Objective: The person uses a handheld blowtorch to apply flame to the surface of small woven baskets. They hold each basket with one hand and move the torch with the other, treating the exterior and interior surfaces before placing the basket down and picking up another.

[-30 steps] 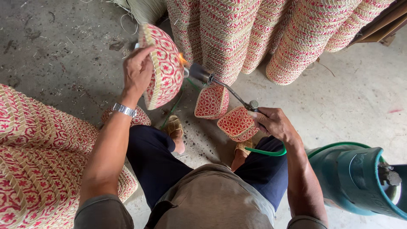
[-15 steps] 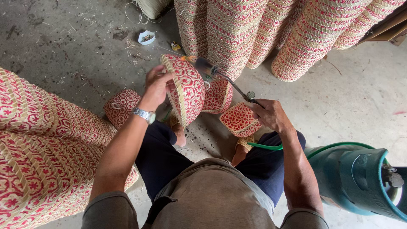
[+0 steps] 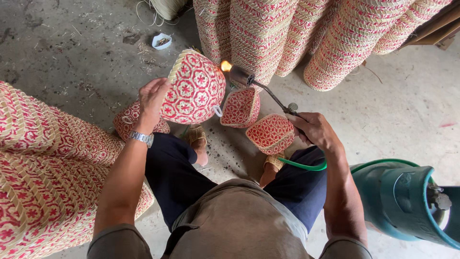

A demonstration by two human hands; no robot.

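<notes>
Left hand (image 3: 152,98) grips 1 red-patterned woven basket (image 3: 196,88); right hand (image 3: 314,129), closed, holds a gas torch (image 3: 261,88), flame (image 3: 225,65) at the basket's 2 o'clock.

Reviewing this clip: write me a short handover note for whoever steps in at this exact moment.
Left hand grips a red-patterned woven basket, raised and tilted. Right hand holds the gas torch; its flame burns at the basket's upper edge. A green hose runs to the teal gas cylinder. Small baskets lie on the concrete floor by the feet; tall stacks stand ahead. Singeing is under way; how many baskets are finished cannot be told.
</notes>
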